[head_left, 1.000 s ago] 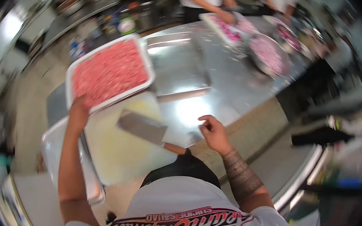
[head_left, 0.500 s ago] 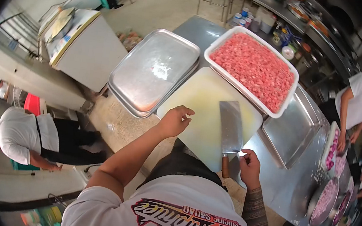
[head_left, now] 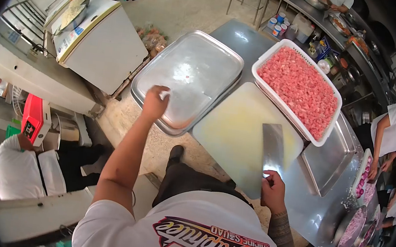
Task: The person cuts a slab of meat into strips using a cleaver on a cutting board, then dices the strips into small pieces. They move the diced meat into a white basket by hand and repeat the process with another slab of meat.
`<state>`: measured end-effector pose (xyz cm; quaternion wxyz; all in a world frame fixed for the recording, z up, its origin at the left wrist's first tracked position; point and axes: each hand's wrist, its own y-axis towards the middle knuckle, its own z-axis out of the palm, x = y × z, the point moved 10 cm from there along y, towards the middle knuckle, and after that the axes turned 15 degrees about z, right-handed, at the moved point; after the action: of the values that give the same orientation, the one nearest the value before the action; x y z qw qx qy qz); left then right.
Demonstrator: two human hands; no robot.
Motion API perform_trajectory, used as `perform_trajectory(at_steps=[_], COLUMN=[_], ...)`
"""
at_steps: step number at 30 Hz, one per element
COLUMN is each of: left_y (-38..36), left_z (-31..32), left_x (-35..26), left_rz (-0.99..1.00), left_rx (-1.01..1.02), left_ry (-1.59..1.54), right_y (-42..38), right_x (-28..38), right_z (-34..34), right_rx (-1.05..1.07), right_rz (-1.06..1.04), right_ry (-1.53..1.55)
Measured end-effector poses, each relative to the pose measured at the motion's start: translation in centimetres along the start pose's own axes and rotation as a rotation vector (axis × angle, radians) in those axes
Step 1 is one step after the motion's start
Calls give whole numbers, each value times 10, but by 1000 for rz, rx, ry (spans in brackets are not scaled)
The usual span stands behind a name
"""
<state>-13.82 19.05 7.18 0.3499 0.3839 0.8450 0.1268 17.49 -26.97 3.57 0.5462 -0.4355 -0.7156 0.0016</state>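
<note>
My left hand [head_left: 155, 103] is over the near left edge of the stacked metal trays [head_left: 199, 61], its fingers closed round something small and white that I cannot make out. My right hand [head_left: 273, 191] is closed at the handle end of a cleaver [head_left: 273, 146], and hides the handle. The broad blade points away from me over the right part of the white cutting board [head_left: 232, 122]. Behind the board, a white tub [head_left: 338, 114] is full of diced pink meat [head_left: 298, 86].
An empty metal tray [head_left: 329, 159] lies right of the board on the steel table [head_left: 295, 206]. A white chest freezer [head_left: 104, 46] stands at the left. A co-worker [head_left: 393, 127] works by a tray of purple onions at the right; another person [head_left: 29, 168] is at lower left.
My left hand has moved left from the board to the metal trays. My right hand has closed over the cleaver's handle, and the blade has turned slightly. The view has shifted.
</note>
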Motion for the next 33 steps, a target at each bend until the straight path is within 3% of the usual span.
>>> perform_trajectory(at_steps=[5, 9, 12, 15, 22, 28, 32, 33], left_y=[43, 59, 67, 67, 63, 63, 76, 88], left_z=[-44, -9, 2, 4, -2, 10, 19, 16], left_x=[155, 242, 235, 237, 232, 254, 265, 268], left_rz=[-60, -163, -177, -48, -149, -165, -93, 19], left_rx=[-5, 295, 494, 498, 684, 827, 1102, 1102], left_ry=[320, 79, -31, -98, -183, -340, -532, -587], right_y=[8, 14, 17, 21, 80, 126, 143, 149], right_x=[20, 82, 120, 153, 201, 263, 292, 295], right_z=[56, 126, 169, 197, 225, 250, 307, 326], right_rx=[-113, -180, -192, -186, -121, -251, -349, -378], right_rz=[38, 51, 62, 89, 62, 41, 92, 119], right_ry=[-69, 2, 36, 31, 27, 113, 183, 223])
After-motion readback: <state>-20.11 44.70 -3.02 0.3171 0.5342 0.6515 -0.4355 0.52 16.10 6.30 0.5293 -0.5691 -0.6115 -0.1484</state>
